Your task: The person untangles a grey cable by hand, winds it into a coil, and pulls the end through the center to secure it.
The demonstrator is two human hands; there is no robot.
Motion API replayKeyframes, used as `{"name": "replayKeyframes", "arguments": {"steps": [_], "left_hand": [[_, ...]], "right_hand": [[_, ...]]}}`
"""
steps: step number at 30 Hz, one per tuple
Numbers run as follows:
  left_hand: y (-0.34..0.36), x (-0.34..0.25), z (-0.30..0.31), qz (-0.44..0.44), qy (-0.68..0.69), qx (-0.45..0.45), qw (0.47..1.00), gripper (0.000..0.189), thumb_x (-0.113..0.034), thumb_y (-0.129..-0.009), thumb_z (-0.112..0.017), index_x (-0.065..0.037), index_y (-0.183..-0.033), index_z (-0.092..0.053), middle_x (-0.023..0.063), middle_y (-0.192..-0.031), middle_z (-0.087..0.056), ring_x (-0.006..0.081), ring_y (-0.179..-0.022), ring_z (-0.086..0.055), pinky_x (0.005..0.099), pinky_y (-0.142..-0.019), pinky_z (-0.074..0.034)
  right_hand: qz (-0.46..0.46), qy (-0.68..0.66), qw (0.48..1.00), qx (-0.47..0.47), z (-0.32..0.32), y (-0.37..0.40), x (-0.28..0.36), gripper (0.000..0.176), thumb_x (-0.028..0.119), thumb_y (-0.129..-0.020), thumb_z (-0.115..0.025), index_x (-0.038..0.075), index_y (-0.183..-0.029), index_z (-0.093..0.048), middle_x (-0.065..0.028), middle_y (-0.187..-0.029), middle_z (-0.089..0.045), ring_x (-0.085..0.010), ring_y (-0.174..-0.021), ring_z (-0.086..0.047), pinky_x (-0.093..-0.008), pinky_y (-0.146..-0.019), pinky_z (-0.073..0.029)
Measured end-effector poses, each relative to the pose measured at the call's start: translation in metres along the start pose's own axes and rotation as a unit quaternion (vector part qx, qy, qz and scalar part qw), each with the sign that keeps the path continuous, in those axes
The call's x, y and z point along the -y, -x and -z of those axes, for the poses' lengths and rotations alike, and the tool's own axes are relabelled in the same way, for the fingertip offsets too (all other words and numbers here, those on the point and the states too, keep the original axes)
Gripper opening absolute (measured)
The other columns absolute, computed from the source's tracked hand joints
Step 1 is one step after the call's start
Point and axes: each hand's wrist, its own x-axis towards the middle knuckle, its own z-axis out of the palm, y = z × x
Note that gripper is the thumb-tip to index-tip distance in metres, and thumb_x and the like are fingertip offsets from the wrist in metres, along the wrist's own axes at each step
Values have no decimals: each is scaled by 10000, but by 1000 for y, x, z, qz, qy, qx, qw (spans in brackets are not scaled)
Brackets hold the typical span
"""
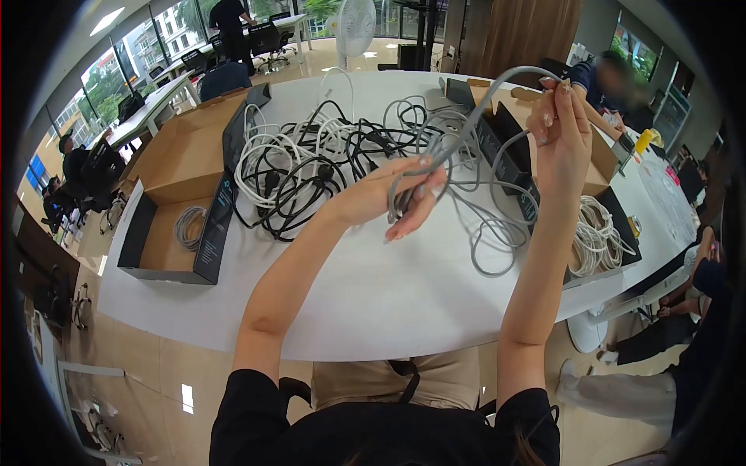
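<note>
A grey cable (475,113) arches up between my hands above the white table. My left hand (396,198) is closed round a gathered part of it over the middle of the table. Raised higher on the right, my right hand (558,128) pinches the same cable with its fingertips. Loose grey loops (497,233) hang down and lie on the tabletop between my forearms. Beyond my left hand spreads a tangled heap of white cables (252,167) and black cables (284,213).
An open box (206,260) at left holds a coiled grey cable (189,227). Another open box (614,268) at right contains bundled white cables (597,241). The white table (373,311) has a curved front edge. People sit and stand around, one (602,85) across at the right.
</note>
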Motion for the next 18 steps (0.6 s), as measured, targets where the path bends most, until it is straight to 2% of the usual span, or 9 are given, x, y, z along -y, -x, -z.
{"name": "replayKeyframes", "arguments": {"steps": [1, 4, 5, 7, 10, 12, 13, 15, 18], "left_hand": [[-1, 5, 0, -18, 33, 44, 998, 345, -388, -940, -240, -96, -799, -358, 37, -416, -431, 86, -320, -403, 182, -306, -277], [-4, 12, -3, -33, 162, 121, 979, 345, -375, -944, -226, -92, -793, -353, 28, -403, -413, 69, -307, -374, 178, -296, -255], [-6, 14, -5, -39, 212, 104, 971, 345, -363, -946, -211, -89, -784, -345, 13, -382, -382, 61, -285, -336, 181, -283, -239], [-6, 14, -5, -47, 229, 105, 966, 346, -357, -947, -205, -85, -782, -342, 3, -371, -364, 66, -272, -329, 182, -281, -231], [-3, 13, -7, -45, 222, 106, 968, 350, -351, -949, -195, -75, -791, -341, -10, -359, -334, 72, -255, -318, 181, -280, -221], [-6, 19, -6, -52, 228, 126, 964, 349, -348, -950, -190, -74, -795, -342, -12, -359, -331, 73, -250, -308, 183, -279, -221], [-7, 20, -6, -47, 279, 129, 951, 358, -359, -950, -182, -76, -805, -348, -41, -358, -322, 56, -250, -263, 184, -291, -196], [-7, 19, -5, -75, 319, 181, 927, 363, -367, -950, -177, -78, -816, -352, -64, -359, -314, 45, -254, -236, 181, -306, -178], [2, 5, -10, -101, 356, 211, 905, 401, -425, -937, -166, -83, -846, -356, -91, -361, -313, 28, -259, -202, 173, -329, -163]], "right_hand": [[2, 5, 1000, -16, 5, -2, 0, 260, 204, -893, -491, -37, -928, -582, 17, -611, -431, -43, -563, -364, -183, -474, -268], [12, -5, 999, -33, 16, -6, -1, 248, 191, -892, -492, -36, -945, -577, 18, -624, -435, -44, -557, -363, -183, -469, -271], [17, -16, 999, -31, 19, -6, 0, 243, 186, -891, -494, -35, -949, -575, 16, -628, -439, -45, -552, -363, -183, -466, -273], [25, -39, 999, -26, 23, -7, 1, 234, 176, -889, -497, -34, -959, -571, 14, -637, -447, -49, -542, -362, -183, -458, -275], [36, -60, 991, -115, 31, -11, 7, 224, 168, -883, -503, -30, -968, -567, 8, -640, -457, -59, -521, -361, -187, -446, -274], [35, -79, 992, -94, 50, -14, 10, 207, 157, -878, -510, -16, -974, -573, 1, -649, -473, -64, -523, -369, -193, -438, -277], [35, -75, 993, -85, 57, -15, 11, 205, 157, -876, -512, -12, -973, -576, 0, -650, -474, -64, -525, -371, -193, -438, -277], [30, -64, 995, -72, 58, -15, 10, 203, 157, -872, -520, -11, -964, -584, -1, -638, -475, -58, -536, -386, -189, -441, -285], [7, -36, 987, -154, 33, -15, -4, 215, 168, -878, -506, -20, -948, -586, 3, -621, -465, -53, -539, -401, -185, -446, -292]]}}
